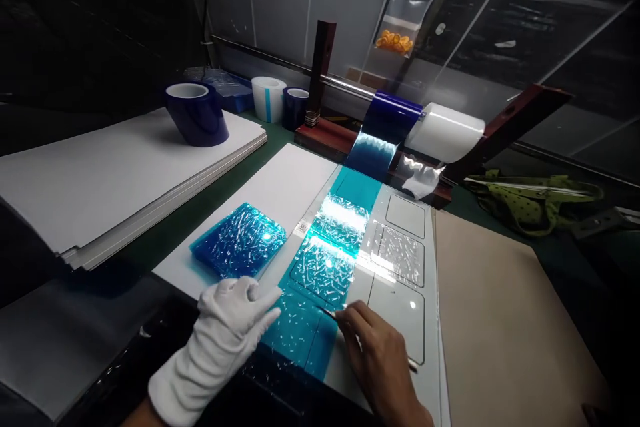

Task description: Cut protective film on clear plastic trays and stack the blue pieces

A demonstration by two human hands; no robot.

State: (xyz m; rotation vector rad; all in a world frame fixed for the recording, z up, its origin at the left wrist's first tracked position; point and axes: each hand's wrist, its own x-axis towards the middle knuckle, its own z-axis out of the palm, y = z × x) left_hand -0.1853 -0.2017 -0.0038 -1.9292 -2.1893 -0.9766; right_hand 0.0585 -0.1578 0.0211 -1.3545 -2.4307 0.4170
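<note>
My left hand point(225, 323), in a white glove, has its fingers stretched out over the left edge of a translucent blue film strip point(300, 323). The bare right hand point(377, 343) pinches a thin pen-like tool point(327, 312), its dark tip on or just above the film; the pale rear end sticks out behind the palm. Beneath the film lies a clear sheet point(397, 310) with dark rounded-square outlines. Left of the strip, a stack of blue film squares point(237, 240) with shiny streaks rests on white board point(295, 177).
Behind, a dark red stand point(323, 67) carries a blue film roll point(397, 107) and a white roll point(453, 132). A blue tape roll point(203, 123) tops stacked white sheets point(100, 167) at left. Brown board point(500, 307) lies at right, near a green cloth item point(520, 203).
</note>
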